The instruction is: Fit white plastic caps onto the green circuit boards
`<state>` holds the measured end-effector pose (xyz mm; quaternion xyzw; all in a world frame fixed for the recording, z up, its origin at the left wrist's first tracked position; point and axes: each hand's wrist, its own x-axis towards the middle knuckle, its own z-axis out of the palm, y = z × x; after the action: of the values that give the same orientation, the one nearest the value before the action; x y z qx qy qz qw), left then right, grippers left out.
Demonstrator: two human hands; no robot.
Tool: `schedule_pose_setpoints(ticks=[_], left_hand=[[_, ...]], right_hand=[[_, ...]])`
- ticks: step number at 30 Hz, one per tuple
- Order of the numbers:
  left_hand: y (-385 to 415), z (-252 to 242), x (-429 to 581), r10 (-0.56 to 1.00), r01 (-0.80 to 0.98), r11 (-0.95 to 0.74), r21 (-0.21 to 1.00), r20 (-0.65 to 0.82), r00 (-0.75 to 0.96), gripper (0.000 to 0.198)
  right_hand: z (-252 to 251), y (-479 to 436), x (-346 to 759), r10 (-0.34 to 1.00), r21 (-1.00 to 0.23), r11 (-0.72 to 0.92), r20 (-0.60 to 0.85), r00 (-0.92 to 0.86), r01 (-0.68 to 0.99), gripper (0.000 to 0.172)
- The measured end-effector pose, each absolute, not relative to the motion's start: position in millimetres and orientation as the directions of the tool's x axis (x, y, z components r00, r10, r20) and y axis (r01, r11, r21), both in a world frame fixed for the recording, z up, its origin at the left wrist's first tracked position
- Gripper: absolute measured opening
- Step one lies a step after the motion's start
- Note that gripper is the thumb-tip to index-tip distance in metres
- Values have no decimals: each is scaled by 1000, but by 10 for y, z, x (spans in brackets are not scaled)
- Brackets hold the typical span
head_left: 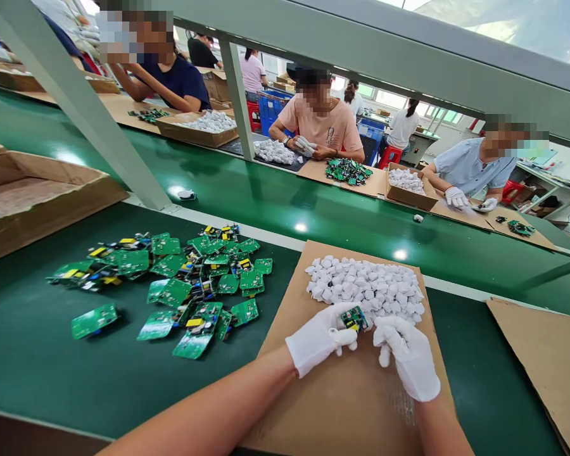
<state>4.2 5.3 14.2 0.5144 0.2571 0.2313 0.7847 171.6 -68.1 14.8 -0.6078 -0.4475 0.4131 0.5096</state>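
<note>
In a white glove, my left hand [323, 337] is closed around a small green circuit board [354, 318], its component side with a yellow part facing up. Just to the right, my right hand [406, 354], also gloved, has its fingers curled together close to the board; whatever they pinch is hidden. Both hands are above a sheet of brown cardboard [342, 405]. Directly beyond them lies a heap of small white pieces [365, 285]. A loose pile of green circuit boards [204, 272] spreads over the green table to the left.
A cardboard box [52, 190] stands at the left, and another cardboard sheet [546, 361] lies at the right. A slanted metal post [90, 107] rises from the table. Across the green belt [266, 209], several co-workers sit with boards and boxes of white pieces [408, 183].
</note>
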Motion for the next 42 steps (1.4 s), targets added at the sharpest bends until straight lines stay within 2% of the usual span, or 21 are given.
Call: schedule_pose_setpoints(ticks=[5,10,14,17,20,23,26,29,34,39,42], left_hand=[[34,85,56,584,-121,454,883,-192,789,41],[34,28,64,618,-149,395,907,-143,773,38],[29,29,84,607,-142,402,905,-147,781,38],[17,38,95,606,-146,445,884,-177,775,43],[7,48,96,620,-153,458,875,-192,760,46],[0,64,90,628,-164,447,880,-178,757,48],[-11,63,87,635,-183,440,879,-160,756,48],[-40,21,99,672,-198,418,886,-156,724,50],[-121,-46,121,802,-143,209,967,-86,592,54],[-178,31,85,821,-6,57,998,-44,569,53],[-169,61,73,791,-43,82,996,-39,610,47]], right_hand=[[142,-666,1695,946,-996,-19,10,323,87,20],[200,-664,1657,942,-999,-25,-14,335,28,21],[202,-694,1659,935,-989,-65,-14,354,133,24],[146,-726,1682,924,-990,-28,29,382,141,28],[89,-750,1694,950,-986,-23,30,310,164,35],[78,-749,1657,960,-955,-33,52,276,294,33],[97,-729,1594,943,-888,27,174,283,459,32],[94,-713,1561,923,-768,128,323,207,627,22],[-2,-718,1574,857,-503,130,491,159,854,11],[-89,-719,1573,779,-261,222,627,-10,939,13],[-32,-711,1575,798,-287,262,601,-40,921,14]])
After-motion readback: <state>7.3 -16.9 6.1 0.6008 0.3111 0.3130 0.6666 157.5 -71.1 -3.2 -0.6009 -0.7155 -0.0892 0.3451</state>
